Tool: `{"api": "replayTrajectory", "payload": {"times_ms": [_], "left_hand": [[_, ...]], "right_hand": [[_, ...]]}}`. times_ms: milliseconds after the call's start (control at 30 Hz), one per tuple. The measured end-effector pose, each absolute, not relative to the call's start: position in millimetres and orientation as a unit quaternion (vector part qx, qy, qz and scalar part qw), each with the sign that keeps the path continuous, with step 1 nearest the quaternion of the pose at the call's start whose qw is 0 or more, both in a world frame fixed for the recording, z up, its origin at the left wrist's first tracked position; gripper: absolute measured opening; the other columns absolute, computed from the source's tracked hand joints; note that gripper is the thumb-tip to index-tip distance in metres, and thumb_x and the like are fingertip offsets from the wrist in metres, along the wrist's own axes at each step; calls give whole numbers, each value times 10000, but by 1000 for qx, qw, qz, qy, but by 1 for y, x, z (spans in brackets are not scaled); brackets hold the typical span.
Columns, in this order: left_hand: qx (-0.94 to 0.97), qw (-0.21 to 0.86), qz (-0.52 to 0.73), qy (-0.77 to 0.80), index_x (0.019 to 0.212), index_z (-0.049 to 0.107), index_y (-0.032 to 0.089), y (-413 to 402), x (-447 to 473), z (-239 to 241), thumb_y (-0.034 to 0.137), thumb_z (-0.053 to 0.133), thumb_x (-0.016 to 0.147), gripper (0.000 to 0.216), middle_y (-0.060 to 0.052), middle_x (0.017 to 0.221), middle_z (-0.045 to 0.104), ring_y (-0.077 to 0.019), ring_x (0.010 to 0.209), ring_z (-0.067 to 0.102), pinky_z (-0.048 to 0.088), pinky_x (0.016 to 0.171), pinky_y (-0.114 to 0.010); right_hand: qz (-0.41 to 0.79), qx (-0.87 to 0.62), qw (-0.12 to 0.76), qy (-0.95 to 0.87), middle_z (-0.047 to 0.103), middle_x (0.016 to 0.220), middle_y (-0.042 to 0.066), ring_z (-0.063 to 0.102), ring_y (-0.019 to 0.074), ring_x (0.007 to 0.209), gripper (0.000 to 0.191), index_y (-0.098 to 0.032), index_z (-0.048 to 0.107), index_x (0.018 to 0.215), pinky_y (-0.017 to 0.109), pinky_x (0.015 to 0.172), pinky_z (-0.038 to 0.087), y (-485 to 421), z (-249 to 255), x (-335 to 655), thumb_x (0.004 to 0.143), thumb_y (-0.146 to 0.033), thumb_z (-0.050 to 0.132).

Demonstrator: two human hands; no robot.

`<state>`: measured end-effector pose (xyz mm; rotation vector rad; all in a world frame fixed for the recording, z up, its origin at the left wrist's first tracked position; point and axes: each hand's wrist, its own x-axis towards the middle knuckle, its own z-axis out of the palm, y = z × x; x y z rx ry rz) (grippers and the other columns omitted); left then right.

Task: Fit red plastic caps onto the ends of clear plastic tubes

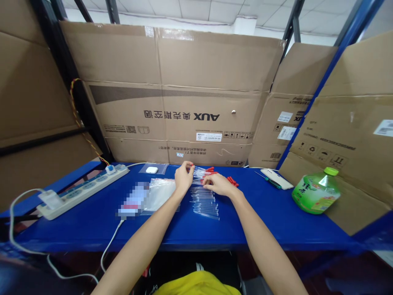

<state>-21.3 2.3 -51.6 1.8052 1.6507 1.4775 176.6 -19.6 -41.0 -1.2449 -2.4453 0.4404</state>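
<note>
A row of thin clear plastic tubes (205, 200) lies on the blue table, and several at the far end have red caps (210, 169). My left hand (183, 178) is at the left of the far tubes with its fingers curled in. A small red cap shows at its fingertips. From the right, my right hand (218, 184) reaches over the row, thumb and fingers pinched together above the tubes. What it grips is too small to make out. Just beyond that hand sits a small pile of loose red caps (232, 181).
Left of the tubes are clear zip bags (161, 194), a blurred phone (133, 200) on a cable and a white earbud case (152, 170). A power strip (86, 189) runs along the left. Rightward lie a screwdriver (272, 182), a white flat object (278, 178) and a green bottle (316, 192). Cardboard (184, 61) walls the back.
</note>
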Motion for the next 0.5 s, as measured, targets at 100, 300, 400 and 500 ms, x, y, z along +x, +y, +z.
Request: {"api": "replayTrajectory", "payload": {"times_ms": [100,300,400,500], "left_hand": [[638,152,529,539,965,662,221,4,-19,-55,265,625,921,72,-26,877,756,-186,797,685,486,801,-300],[672,116,514,520,880,638,201,6,-16,-61,234,661,871,42,-29,849,698,-169,760,636,474,758,-288],[673,153,509,514,877,616,205,5,-14,-63,225,645,875,35,1,754,684,-159,710,636,457,716,-272],[677,172,500,512,858,604,209,3,-12,-62,210,637,869,34,11,736,701,-154,691,649,449,701,-266]], "right_hand": [[131,-459,161,-864,784,977,0,704,190,924,94,-268,785,924,257,773,437,-20,-41,176,854,-299,732],[120,-471,143,-862,793,981,-23,714,189,938,117,-313,806,933,250,764,450,-21,-46,172,821,-299,771],[122,-469,150,-862,792,937,-30,716,177,896,113,-309,799,923,245,728,437,-21,-47,171,812,-293,780],[129,-465,160,-861,781,871,-35,706,161,831,64,-289,780,872,237,684,413,-20,-46,172,809,-285,780]]}}
